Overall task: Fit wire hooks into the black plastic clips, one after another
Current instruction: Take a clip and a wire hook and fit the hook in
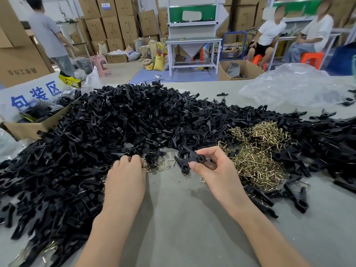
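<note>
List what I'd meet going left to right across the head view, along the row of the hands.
heap of black clips → left hand → held black clip → right hand → pile of wire hooks → loose black clips toward the right edge

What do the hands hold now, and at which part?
The right hand pinches a black clip at its round middle hub. The left hand touches loose wire hooks with curled fingers; whether it holds one cannot be told.
</note>
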`<state>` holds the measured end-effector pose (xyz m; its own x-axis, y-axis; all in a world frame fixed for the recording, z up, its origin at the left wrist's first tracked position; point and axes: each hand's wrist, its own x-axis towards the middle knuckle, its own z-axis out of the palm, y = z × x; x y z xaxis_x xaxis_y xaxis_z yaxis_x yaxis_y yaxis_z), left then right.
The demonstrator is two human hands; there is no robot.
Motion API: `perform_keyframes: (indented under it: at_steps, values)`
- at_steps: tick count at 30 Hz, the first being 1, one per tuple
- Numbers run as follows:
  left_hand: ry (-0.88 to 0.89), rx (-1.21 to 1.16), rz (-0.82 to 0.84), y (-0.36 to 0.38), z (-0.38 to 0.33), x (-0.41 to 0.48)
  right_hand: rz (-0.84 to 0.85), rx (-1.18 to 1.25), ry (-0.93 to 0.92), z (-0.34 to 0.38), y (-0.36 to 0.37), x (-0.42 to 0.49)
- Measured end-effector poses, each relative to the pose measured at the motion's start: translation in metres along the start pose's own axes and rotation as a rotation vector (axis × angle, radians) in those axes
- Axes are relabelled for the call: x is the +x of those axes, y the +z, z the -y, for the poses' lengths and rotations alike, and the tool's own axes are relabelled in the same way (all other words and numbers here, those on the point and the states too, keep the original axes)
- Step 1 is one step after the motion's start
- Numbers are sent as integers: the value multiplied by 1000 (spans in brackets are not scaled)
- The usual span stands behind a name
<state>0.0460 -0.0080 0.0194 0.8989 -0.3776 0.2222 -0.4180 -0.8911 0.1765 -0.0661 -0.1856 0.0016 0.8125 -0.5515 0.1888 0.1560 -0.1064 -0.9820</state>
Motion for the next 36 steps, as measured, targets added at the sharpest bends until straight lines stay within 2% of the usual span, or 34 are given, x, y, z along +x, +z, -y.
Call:
perform_keyframes:
  at_steps: [3,9,11,16,20,22,25,32,36]
  values:
    - [-19,-184,-62,1,3,2,0,0,7,2,0,-2]
    - [-5,-365,-202,-2,-1,2,-10,-8,23,5,0,-4]
    - [0,-510,-223,-4,-5,3,-10,5,30,7,1,-4]
    - [-15,-1031,-117,-11,-28,-1,61,186,94,13,-1,-4]
    - [-58,-1479,125,-7,-51,-10,168,618,161,13,3,-3]
    - [-31,-1478,137,-4,-55,-13,174,736,197,12,3,-2]
    - [37,-1336,53,-1,-54,-14,148,826,236,13,2,-2]
    - [256,-866,-86,6,-54,-17,137,887,261,17,2,-3]
    - [185,-849,-92,7,-58,-22,130,902,280,21,1,-4]
